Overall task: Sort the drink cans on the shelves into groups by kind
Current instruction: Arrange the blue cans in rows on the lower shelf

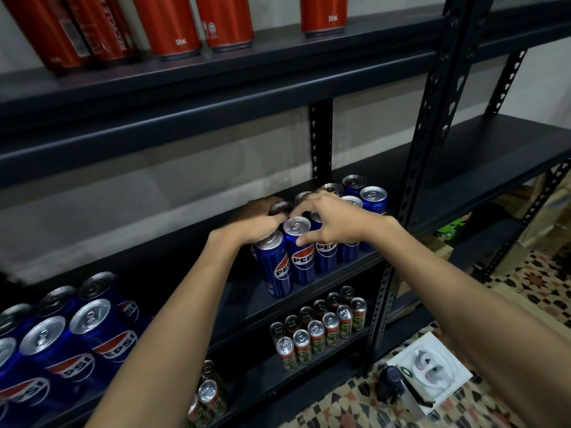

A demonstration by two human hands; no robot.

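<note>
Black steel shelving (324, 267), middle shelf: cluster of slim blue Pepsi cans (321, 230) standing upright near the right post. Probably full, so hefty for their size; rigid but dentable, smooth and likely slippery. Best gripped round the upper wall, under the rim. Left hand (258, 222) curled over a front can's top; right hand (332, 222), fingers arched, pinching a neighbouring can's rim.

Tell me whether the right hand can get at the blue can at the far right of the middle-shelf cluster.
Probably yes. The right hand already hovers over that cluster, and the far-right blue can stands open-topped just beyond its knuckles with nothing over it.
</note>
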